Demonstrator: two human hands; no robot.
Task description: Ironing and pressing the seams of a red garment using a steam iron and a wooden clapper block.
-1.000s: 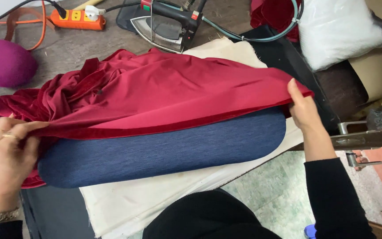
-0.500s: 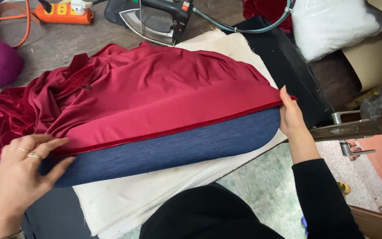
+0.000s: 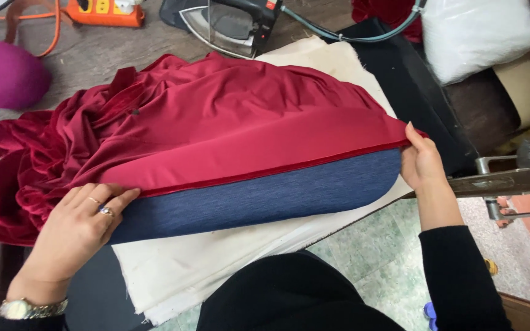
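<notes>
Left hand (image 3: 78, 230) lies flat, fingers spread open, pressing the red velvet fabric (image 3: 216, 135) at its hemmed edge over the blue padded board (image 3: 265, 196), at 8 o'clock. Right hand (image 3: 421, 162) pinches the fabric's edge at 3 o'clock, fingers closed on it. Versus earlier frame, the hem sits higher, baring more board.

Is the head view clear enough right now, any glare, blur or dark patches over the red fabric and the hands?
Head view: even, soft light, sharp on the red fabric, the blue padded board, left hand and right hand; mild sheen on the fabric's smooth stretch, no harsh glare; deep folds at left go dark; the iron is cut by the top edge.
</notes>
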